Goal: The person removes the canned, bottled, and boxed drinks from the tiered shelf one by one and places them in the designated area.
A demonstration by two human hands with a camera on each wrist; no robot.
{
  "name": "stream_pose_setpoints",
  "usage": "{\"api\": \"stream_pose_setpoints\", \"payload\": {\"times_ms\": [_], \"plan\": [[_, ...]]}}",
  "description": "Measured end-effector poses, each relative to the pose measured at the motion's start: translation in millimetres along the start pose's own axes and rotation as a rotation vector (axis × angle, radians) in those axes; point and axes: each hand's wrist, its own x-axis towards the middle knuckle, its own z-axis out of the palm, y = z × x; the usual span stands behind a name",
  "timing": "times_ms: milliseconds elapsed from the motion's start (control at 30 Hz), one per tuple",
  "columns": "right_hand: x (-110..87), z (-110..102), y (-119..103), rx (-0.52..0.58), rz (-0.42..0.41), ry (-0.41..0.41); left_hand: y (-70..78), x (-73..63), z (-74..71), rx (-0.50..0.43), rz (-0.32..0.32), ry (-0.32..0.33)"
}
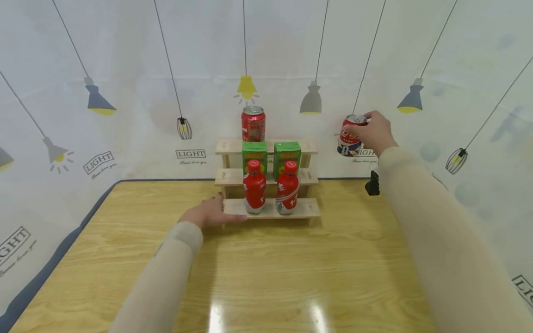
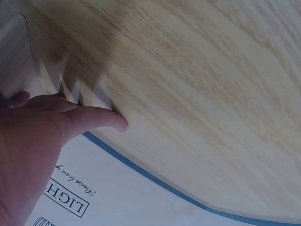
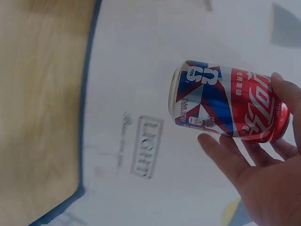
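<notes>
A red soda can (image 1: 350, 135) with a blue-and-white lower part is up off the table, right of a three-step wooden rack (image 1: 230, 176). My right hand (image 1: 376, 132) grips it near its top, thumb and fingers around its sides; in the right wrist view the can (image 3: 218, 101) shows white lettering. At the rack's lower left corner, my left hand (image 1: 210, 212) holds the bottom step, thumb along its front edge. Another red can (image 1: 253, 124) stands on the top step. Two green cartons (image 1: 255, 151) occupy the middle step, with two red bottles (image 1: 255, 187) on the bottom one.
The rack stands on a wood-grain table (image 1: 266, 268) against a white wall cover (image 1: 287, 41) printed with hanging lamps. A small black object (image 1: 372, 184) is by the table's back edge, beneath my right forearm.
</notes>
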Motion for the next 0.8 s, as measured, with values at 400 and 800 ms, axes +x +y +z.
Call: {"api": "stream_pose_setpoints", "payload": {"times_ms": [400, 800], "plan": [[-14.4, 20, 105, 0.005, 0.054, 0.111, -1.3, -0.5, 1.8, 0.005, 0.011, 0.021], [-20.9, 36, 144, -0.005, 0.097, 0.128, -1.0, -2.1, 1.7, 0.014, -0.014, 0.018]]}}
